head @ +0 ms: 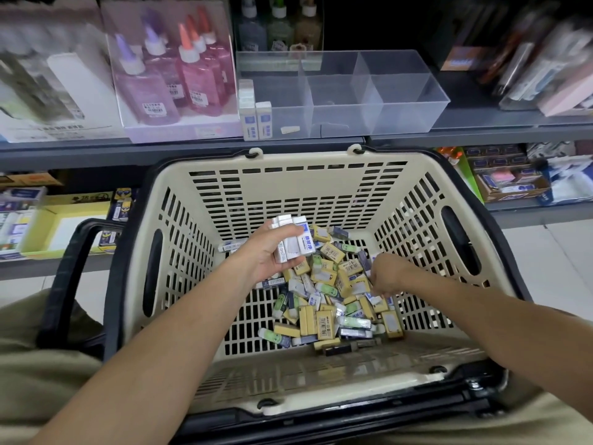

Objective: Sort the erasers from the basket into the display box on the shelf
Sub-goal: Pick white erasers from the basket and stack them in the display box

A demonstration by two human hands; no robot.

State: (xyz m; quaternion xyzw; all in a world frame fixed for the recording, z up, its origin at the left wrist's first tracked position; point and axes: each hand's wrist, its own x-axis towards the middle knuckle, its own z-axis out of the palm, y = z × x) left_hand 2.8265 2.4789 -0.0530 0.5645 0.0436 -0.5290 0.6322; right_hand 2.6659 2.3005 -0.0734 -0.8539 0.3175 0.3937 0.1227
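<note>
my left grip (272, 255) clasps a bunch of white blue-labelled erasers (293, 240) above the cream slotted plastic basket (288, 178). my right grip (388, 274) sits in the loose eraser pile (330, 303); i cannot tell whether it holds any.

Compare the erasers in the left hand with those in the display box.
The held erasers lie bunched, tilted in the left hand; the boxed erasers stand upright, leftmost in the display box. The held erasers hang over the basket; the boxed erasers sit on the shelf. Both are white with blue sleeves.
</note>
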